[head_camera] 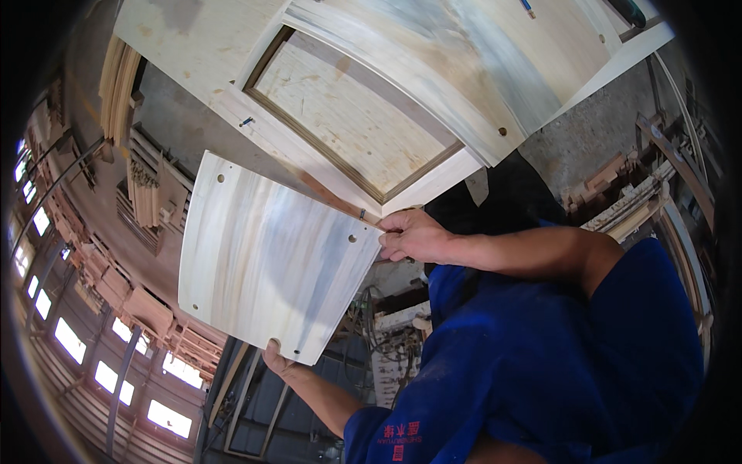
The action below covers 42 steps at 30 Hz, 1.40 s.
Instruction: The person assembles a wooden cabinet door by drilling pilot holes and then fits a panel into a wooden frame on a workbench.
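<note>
A pale curved-edged wooden panel (272, 249) with blue-grey grain and several round holes is tilted in front of me. My left hand (278, 358) supports its lower edge, the thumb at a hole or notch there. At the panel's upper right corner, my right hand (413, 235) pinches the edge; its fingertips are partly hidden. Close to that hand is the corner of a wooden frame (426, 177) with a rectangular opening. A small metal bolt (362, 213) stands out beside the panel's corner, and another bolt (246, 122) sits on the frame's left side.
Under the frame is a pale wooden board (191, 64). A wide grained panel (464, 64) adjoins the frame, with a small blue-and-metal fitting (527, 8) on it. A dark-handled tool (629, 11) lies at the top right. Stacked wood strips (119, 87) stand left; cables (368, 325) hang below.
</note>
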Each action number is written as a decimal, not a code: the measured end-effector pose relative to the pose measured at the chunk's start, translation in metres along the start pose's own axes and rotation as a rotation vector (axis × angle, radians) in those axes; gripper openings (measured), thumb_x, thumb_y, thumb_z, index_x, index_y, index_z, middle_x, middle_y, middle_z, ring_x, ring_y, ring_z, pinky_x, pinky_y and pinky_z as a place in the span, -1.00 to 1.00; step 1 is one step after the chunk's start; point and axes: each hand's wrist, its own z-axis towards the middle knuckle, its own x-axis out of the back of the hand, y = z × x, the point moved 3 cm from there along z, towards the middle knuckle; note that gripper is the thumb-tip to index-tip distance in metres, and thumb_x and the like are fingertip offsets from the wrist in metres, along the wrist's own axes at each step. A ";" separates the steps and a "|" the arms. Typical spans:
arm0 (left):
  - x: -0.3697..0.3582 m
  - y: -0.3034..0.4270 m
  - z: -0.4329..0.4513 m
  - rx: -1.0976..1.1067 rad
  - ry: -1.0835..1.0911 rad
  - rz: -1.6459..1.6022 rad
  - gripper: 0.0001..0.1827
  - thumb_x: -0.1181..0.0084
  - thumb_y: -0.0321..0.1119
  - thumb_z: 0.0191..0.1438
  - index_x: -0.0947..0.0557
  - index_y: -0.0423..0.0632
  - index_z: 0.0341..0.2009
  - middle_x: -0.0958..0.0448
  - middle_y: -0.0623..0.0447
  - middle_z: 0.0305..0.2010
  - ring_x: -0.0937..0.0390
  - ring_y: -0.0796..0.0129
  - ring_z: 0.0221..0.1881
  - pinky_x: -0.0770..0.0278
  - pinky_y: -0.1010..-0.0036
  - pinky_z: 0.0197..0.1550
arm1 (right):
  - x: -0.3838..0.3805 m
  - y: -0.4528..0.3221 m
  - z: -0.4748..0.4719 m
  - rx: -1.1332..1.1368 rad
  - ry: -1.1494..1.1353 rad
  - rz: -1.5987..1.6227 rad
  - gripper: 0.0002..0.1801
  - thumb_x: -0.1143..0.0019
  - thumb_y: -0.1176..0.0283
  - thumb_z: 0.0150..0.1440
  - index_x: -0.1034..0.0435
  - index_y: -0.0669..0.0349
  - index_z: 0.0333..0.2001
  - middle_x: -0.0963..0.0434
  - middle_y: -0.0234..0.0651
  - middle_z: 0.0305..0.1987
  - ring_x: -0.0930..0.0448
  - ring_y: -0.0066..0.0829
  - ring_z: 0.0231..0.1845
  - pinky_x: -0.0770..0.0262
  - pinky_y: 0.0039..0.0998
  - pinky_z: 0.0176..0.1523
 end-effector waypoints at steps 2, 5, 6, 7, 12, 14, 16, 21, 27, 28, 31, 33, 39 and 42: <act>-0.005 0.010 -0.007 -0.015 0.025 0.018 0.00 -0.41 -0.10 -0.23 -0.32 -0.37 0.26 -0.50 -0.28 0.10 -0.56 -0.10 0.01 -0.60 0.09 0.03 | -0.001 0.000 -0.002 -0.009 0.004 0.021 -0.72 -0.08 0.44 0.23 -0.46 0.44 -0.06 -0.59 -0.19 -0.19 -0.68 -0.45 -0.25 -0.65 -0.47 -0.22; -0.009 0.028 -0.014 -0.072 0.000 0.052 -0.03 -0.39 -0.11 -0.23 -0.35 -0.40 0.23 -0.52 -0.27 0.07 -0.56 -0.08 0.00 -0.59 0.13 0.03 | -0.003 0.001 -0.005 -0.001 0.051 -0.004 -0.63 -0.08 0.43 0.23 -0.39 0.46 0.04 -0.59 -0.16 -0.18 -0.68 -0.44 -0.26 -0.65 -0.46 -0.22; -0.010 0.035 -0.017 -0.096 -0.018 0.065 -0.05 -0.39 -0.11 -0.23 -0.36 -0.41 0.22 -0.52 -0.27 0.06 -0.57 -0.07 0.00 -0.58 0.14 0.03 | -0.003 -0.001 -0.007 0.030 0.079 -0.046 -0.58 -0.05 0.43 0.24 -0.30 0.45 0.12 -0.60 -0.12 -0.18 -0.69 -0.43 -0.27 -0.64 -0.45 -0.24; -0.011 0.043 -0.019 -0.133 -0.009 0.068 -0.05 -0.39 -0.12 -0.23 -0.37 -0.41 0.21 -0.52 -0.26 0.05 -0.57 -0.06 0.00 -0.57 0.15 0.03 | -0.004 -0.002 -0.009 0.038 0.090 -0.081 -0.57 -0.04 0.43 0.24 -0.29 0.45 0.13 -0.60 -0.11 -0.18 -0.69 -0.43 -0.28 -0.63 -0.45 -0.25; -0.014 0.097 -0.035 -0.184 0.100 0.202 -0.07 -0.45 -0.23 -0.29 -0.41 -0.41 0.19 -0.53 -0.23 0.04 -0.56 -0.02 -0.01 -0.52 0.23 0.06 | -0.008 -0.015 -0.016 0.081 0.092 -0.247 -0.63 -0.03 0.46 0.24 -0.28 0.43 0.08 -0.60 -0.06 -0.17 -0.70 -0.41 -0.28 -0.61 -0.42 -0.26; -0.016 0.111 -0.038 -0.187 0.124 0.240 -0.06 -0.48 -0.30 -0.31 -0.40 -0.41 0.20 -0.55 -0.19 0.02 -0.56 0.04 -0.03 -0.50 0.28 0.05 | -0.011 -0.020 -0.018 0.064 0.054 -0.298 -0.63 -0.02 0.46 0.27 -0.26 0.42 0.10 -0.59 -0.07 -0.15 -0.69 -0.41 -0.25 -0.60 -0.43 -0.23; -0.005 0.121 -0.039 -0.200 0.148 0.318 -0.05 -0.49 -0.30 -0.31 -0.39 -0.41 0.21 -0.55 -0.15 0.00 -0.55 0.09 -0.05 -0.50 0.30 0.02 | -0.012 -0.028 -0.021 0.013 0.003 -0.364 -0.61 0.01 0.48 0.32 -0.19 0.39 0.16 -0.55 -0.12 -0.10 -0.65 -0.44 -0.19 -0.59 -0.46 -0.18; -0.054 0.142 -0.055 -0.256 0.164 0.356 -0.06 -0.46 -0.31 -0.30 -0.38 -0.42 0.22 -0.55 -0.09 -0.03 -0.53 0.20 -0.10 -0.49 0.40 -0.07 | -0.006 -0.011 -0.008 0.100 -0.003 -0.337 -0.65 -0.05 0.43 0.27 -0.29 0.40 0.07 -0.60 -0.11 -0.18 -0.67 -0.42 -0.26 -0.58 -0.39 -0.21; -0.064 0.157 -0.060 -0.250 0.197 0.388 -0.09 -0.40 -0.37 -0.31 -0.39 -0.41 0.22 -0.55 -0.08 -0.02 -0.53 0.23 -0.11 -0.49 0.45 -0.10 | -0.004 -0.002 -0.001 0.158 -0.018 -0.361 -0.58 -0.10 0.38 0.22 -0.32 0.42 0.08 -0.65 -0.18 -0.30 -0.68 -0.45 -0.29 -0.57 -0.39 -0.23; -0.067 0.158 -0.062 -0.250 0.204 0.383 -0.09 -0.39 -0.38 -0.32 -0.39 -0.40 0.22 -0.55 -0.08 -0.02 -0.54 0.23 -0.11 -0.49 0.45 -0.10 | -0.003 -0.002 0.000 0.170 -0.023 -0.375 -0.56 -0.11 0.37 0.21 -0.32 0.42 0.09 -0.65 -0.19 -0.31 -0.68 -0.45 -0.28 -0.57 -0.39 -0.23; -0.084 0.159 -0.066 -0.276 0.202 0.387 -0.07 -0.38 -0.39 -0.34 -0.39 -0.39 0.22 -0.55 -0.07 -0.02 -0.53 0.21 -0.11 -0.49 0.43 -0.09 | 0.001 -0.002 0.000 0.133 -0.042 -0.384 -0.53 -0.12 0.35 0.21 -0.31 0.42 0.12 -0.65 -0.20 -0.30 -0.68 -0.45 -0.28 -0.57 -0.40 -0.22; -0.091 0.162 -0.070 -0.294 0.194 0.387 -0.07 -0.37 -0.39 -0.35 -0.39 -0.39 0.22 -0.55 -0.07 -0.03 -0.52 0.20 -0.11 -0.48 0.42 -0.07 | 0.000 -0.009 -0.006 0.115 -0.067 -0.393 -0.52 -0.13 0.35 0.21 -0.31 0.42 0.12 -0.65 -0.20 -0.30 -0.67 -0.45 -0.28 -0.57 -0.41 -0.23; -0.103 0.174 -0.078 -0.266 0.188 0.484 -0.09 -0.36 -0.37 -0.34 -0.40 -0.38 0.21 -0.54 -0.05 -0.04 -0.49 0.20 -0.10 -0.43 0.42 -0.05 | -0.001 -0.015 -0.008 0.101 -0.085 -0.363 -0.58 -0.11 0.36 0.20 -0.36 0.42 0.05 -0.64 -0.24 -0.32 -0.65 -0.49 -0.32 -0.57 -0.44 -0.26; -0.107 0.175 -0.080 -0.298 0.187 0.522 -0.09 -0.36 -0.35 -0.34 -0.40 -0.38 0.21 -0.53 -0.05 -0.03 -0.48 0.22 -0.10 -0.41 0.45 -0.07 | -0.001 -0.017 -0.010 0.091 -0.108 -0.350 -0.64 -0.12 0.36 0.18 -0.43 0.39 -0.02 -0.63 -0.26 -0.34 -0.63 -0.51 -0.35 -0.57 -0.45 -0.28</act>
